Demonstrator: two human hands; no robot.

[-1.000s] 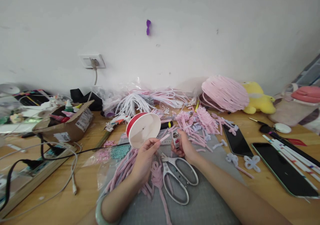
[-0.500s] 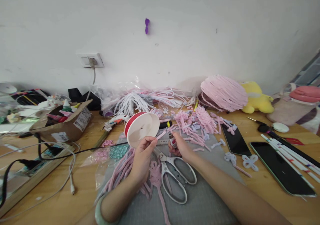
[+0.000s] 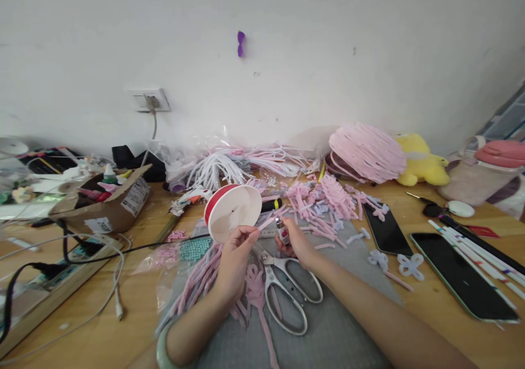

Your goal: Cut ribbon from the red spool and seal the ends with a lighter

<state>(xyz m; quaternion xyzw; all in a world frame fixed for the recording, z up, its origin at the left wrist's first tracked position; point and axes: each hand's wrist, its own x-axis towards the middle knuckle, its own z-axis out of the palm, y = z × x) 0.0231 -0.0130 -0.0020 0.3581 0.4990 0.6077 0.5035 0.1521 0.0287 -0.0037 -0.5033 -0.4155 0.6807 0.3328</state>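
My left hand (image 3: 238, 254) is closed, with thumb and forefinger pinching a thin pale pink strip (image 3: 267, 223) that points up to the right. My right hand (image 3: 298, 243) is wrapped round a small lighter (image 3: 282, 231), its metal top upward, just right of the strip's free end. No flame shows. Behind my left hand stands a white spool with a red edge (image 3: 234, 210). Below both hands, open scissors (image 3: 287, 287) with pale handles lie on the grey cutting mat (image 3: 332, 325). Beside them is a pink fuzzy pipe-cleaner piece (image 3: 255, 287) with a long stem.
Pink pipe-cleaner pieces (image 3: 338, 197) crowd the mat's far side. Two phones (image 3: 461, 276) lie at the right. A cardboard box (image 3: 98, 208), a power strip (image 3: 45, 292) and loose cables occupy the left. A yellow plush toy (image 3: 422, 161) sits by the wall.
The lighter has turned slightly in my right hand, so more of its printed side shows. The strip tilts a little lower. My left hand has hardly moved.
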